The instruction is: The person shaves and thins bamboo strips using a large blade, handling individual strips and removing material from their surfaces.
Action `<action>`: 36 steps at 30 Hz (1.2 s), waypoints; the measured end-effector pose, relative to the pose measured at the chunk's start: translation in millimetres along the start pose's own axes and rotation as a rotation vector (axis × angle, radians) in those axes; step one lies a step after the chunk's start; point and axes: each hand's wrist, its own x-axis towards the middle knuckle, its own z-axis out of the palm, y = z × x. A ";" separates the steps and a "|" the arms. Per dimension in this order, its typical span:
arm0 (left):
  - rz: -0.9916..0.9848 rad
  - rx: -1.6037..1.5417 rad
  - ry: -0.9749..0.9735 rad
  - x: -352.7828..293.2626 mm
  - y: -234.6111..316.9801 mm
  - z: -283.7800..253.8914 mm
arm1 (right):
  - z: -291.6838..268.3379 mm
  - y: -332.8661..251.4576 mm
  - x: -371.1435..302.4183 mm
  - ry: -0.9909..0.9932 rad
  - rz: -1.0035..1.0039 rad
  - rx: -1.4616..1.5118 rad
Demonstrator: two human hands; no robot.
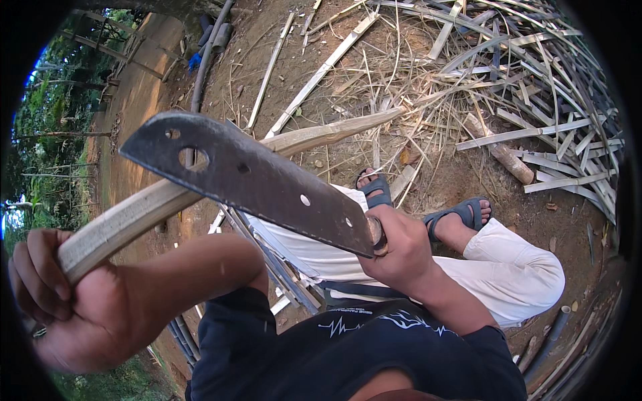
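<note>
My left hand (73, 301) is wrapped round the near end of a long pale wooden stick (134, 217), which slants up and away to a tapered far tip. In my right hand (404, 250) is the handle of a machete (267, 184) with a broad dark blade and several holes along it. The blade crosses in front of the stick and hides part of its middle; whether the two touch I cannot tell. My right fingers cover most of the handle.
A large heap of split strips and shavings (535, 87) lies at the far right, with a short round log (501, 154) beside it. Long pale strips (328, 70) lie on the dirt ahead. My sandalled feet (461, 217) rest near the litter. A wooden fence (114, 50) stands far left.
</note>
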 end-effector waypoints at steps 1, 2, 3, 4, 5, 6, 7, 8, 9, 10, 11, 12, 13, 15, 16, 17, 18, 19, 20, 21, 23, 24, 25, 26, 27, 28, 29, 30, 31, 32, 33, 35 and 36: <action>0.006 -0.013 0.002 -9.9 5.7 -3.9 | -3.2 -1.4 -8.4 -0.018 0.010 -0.045; 0.012 -0.016 -0.002 -18.5 13.3 -4.9 | -4.9 -8.2 -14.8 -0.042 0.017 -0.081; 0.014 -0.003 0.054 -28.3 22.9 -4.0 | -9.0 -23.5 -21.3 -0.067 0.044 -0.058; 0.010 -0.012 0.104 -37.2 26.7 0.9 | -14.1 -34.0 -24.3 -0.086 0.033 -0.016; 0.061 -0.016 0.160 -51.8 22.7 10.6 | -18.0 -38.9 -27.5 -0.092 0.004 -0.046; 0.067 -0.005 0.175 -67.7 24.2 12.9 | -19.7 -40.5 -31.3 -0.099 -0.023 -0.078; 0.108 -0.014 0.153 -77.5 26.2 19.7 | -19.7 -40.2 -37.0 -0.076 -0.005 -0.116; 0.143 -0.008 0.128 -84.4 28.8 27.4 | -18.9 -35.8 -43.2 -0.062 0.017 -0.140; 0.129 -0.005 0.128 -89.3 32.0 32.4 | -17.0 -23.0 -50.5 -0.065 0.166 -0.130; 0.111 -0.017 0.130 -94.0 31.0 39.5 | -21.8 -13.6 -53.3 -0.062 0.407 -0.110; 0.202 -0.160 0.237 -106.4 25.8 61.6 | -22.3 -2.7 -62.6 -0.094 0.415 -0.096; 0.226 -0.113 0.243 -112.1 34.7 56.7 | -21.4 4.2 -69.3 -0.126 0.422 -0.083; 0.234 -0.088 0.236 -116.6 35.8 56.3 | -24.0 -0.5 -71.3 -0.118 0.361 -0.085; 0.234 -0.084 0.266 -122.4 34.0 59.1 | -19.5 -20.7 -68.0 -0.086 0.196 -0.089; 0.215 -0.134 0.254 -129.6 24.2 60.4 | -20.3 -12.3 -72.0 -0.060 0.264 -0.096; 0.227 -0.133 0.231 -130.8 30.8 60.8 | -17.1 -8.3 -72.3 -0.064 0.296 -0.066; 0.239 -0.132 0.209 -130.8 37.8 58.9 | -13.6 -3.4 -74.3 -0.069 0.327 -0.037; 0.243 -0.144 0.179 -132.5 36.0 59.4 | -17.1 3.9 -70.9 -0.075 0.325 -0.024; 0.236 -0.103 0.180 -133.3 35.8 54.8 | -18.3 2.1 -71.0 -0.080 0.295 -0.056; 0.230 -0.062 0.181 -131.3 35.0 49.1 | -19.2 -1.8 -72.6 -0.085 0.265 -0.088; 0.251 -0.047 0.248 -135.9 37.1 54.3 | -22.2 -15.2 -73.1 -0.121 0.135 -0.137; 0.251 -0.051 0.261 -136.7 37.6 55.8 | -19.2 -13.4 -74.3 -0.119 0.155 -0.129; 0.250 -0.054 0.275 -137.3 38.2 55.6 | -16.5 -7.6 -75.1 -0.117 0.175 -0.121; 0.250 -0.056 0.289 -138.2 39.3 53.4 | -14.5 -0.3 -75.9 -0.116 0.195 -0.114; 0.251 -0.028 0.281 -139.3 40.4 51.1 | -18.9 12.5 -75.2 -0.147 0.357 -0.057; 0.226 0.009 0.287 -137.8 39.5 49.3 | -20.3 12.6 -76.2 -0.129 0.340 -0.061; 0.200 0.046 0.293 -134.2 39.0 46.4 | -19.5 8.8 -77.8 -0.111 0.323 -0.066; 0.173 0.082 0.299 -133.3 38.4 45.7 | -19.4 5.3 -77.9 -0.092 0.306 -0.071; 0.251 -0.014 0.298 -137.4 36.0 45.9 | -16.1 -4.3 -74.5 -0.069 0.248 -0.071; 0.264 -0.065 0.314 -142.2 39.4 54.3 | -13.4 -2.4 -76.5 -0.076 0.217 -0.107; 0.254 -0.066 0.303 -142.5 40.7 54.8 | -12.6 3.7 -79.8 -0.082 0.185 -0.143; 0.226 -0.036 0.276 -141.8 40.8 52.9 | -20.1 27.9 -73.2 -0.090 0.294 -0.180; 0.207 -0.005 0.261 -139.0 39.7 50.3 | -21.6 30.6 -69.7 -0.063 0.291 -0.154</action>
